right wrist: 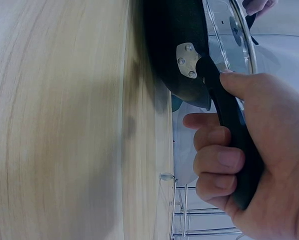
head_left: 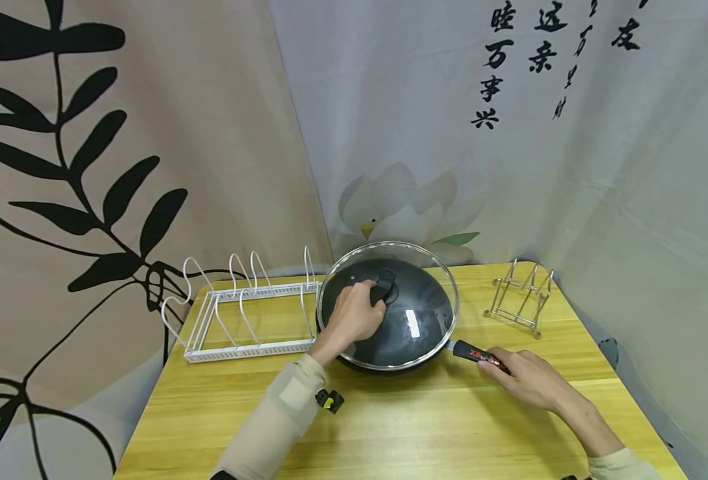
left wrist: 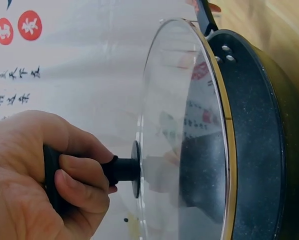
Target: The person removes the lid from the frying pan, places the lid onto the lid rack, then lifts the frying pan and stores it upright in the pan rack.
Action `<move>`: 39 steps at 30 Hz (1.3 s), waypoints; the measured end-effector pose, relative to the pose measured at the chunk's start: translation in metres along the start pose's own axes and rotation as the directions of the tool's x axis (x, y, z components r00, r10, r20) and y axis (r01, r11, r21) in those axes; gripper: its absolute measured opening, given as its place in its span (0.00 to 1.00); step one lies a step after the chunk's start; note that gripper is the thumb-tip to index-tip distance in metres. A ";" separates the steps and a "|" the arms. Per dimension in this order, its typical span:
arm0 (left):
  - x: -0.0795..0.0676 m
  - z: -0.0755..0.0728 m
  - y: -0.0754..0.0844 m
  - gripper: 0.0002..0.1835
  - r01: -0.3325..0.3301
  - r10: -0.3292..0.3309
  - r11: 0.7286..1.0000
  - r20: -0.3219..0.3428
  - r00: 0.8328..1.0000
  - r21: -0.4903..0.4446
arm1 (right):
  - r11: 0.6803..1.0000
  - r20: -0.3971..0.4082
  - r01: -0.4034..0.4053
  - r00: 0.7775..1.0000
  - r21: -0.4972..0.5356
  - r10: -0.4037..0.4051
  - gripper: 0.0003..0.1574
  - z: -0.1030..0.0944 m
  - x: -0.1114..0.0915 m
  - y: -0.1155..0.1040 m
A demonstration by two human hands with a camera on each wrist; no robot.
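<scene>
Near the middle of the table, my left hand (head_left: 354,313) grips the black knob (left wrist: 123,169) of a round glass lid (head_left: 417,287) with a metal rim. The left wrist view shows a gap between the lid and the dark, speckled frying pan (left wrist: 262,135), so the lid is raised over it, apart at least on this side. My right hand (head_left: 528,377) holds the pan's black handle (right wrist: 234,130), fingers wrapped round it and thumb along its top near the riveted bracket (right wrist: 188,60). From the head view, the lid covers most of the pan.
Left of the pan lies a white dish rack (head_left: 252,347) with upright loops, its right end right beside the pan. A small metal wire rack (head_left: 519,300) stands at the table's back right. Behind the wooden table (head_left: 414,433) hangs a printed curtain (head_left: 222,133).
</scene>
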State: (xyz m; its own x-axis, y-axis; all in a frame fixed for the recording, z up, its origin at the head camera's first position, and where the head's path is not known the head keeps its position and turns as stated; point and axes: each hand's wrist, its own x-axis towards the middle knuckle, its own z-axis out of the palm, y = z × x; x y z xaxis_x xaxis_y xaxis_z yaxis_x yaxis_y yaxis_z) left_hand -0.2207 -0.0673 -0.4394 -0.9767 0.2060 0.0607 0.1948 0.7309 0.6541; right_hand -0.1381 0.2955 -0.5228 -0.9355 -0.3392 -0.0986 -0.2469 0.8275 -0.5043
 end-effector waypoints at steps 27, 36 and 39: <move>-0.007 -0.013 0.009 0.28 -0.109 0.102 0.978 -0.049 0.994 -0.180 | 1.000 0.000 0.009 1.000 0.015 -0.009 0.21 0.000 -0.001 -0.002; -0.006 -0.012 0.011 0.28 -0.123 0.110 0.977 -0.079 0.991 -0.174 | 1.000 -0.005 0.001 1.000 0.006 -0.001 0.21 0.000 0.000 0.000; -0.006 -0.011 0.011 0.28 -0.128 0.116 0.975 -0.074 0.990 -0.182 | 1.000 -0.010 0.004 1.000 0.003 -0.004 0.21 0.000 0.000 0.000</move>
State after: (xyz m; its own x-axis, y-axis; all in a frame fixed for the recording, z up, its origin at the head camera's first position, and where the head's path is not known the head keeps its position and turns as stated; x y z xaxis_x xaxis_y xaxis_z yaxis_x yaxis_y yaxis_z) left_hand -0.2136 -0.0679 -0.4242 -0.9515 0.2407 0.1919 0.2983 0.5675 0.7674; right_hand -0.1378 0.2955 -0.5227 -0.9370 -0.3379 -0.0884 -0.2495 0.8248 -0.5074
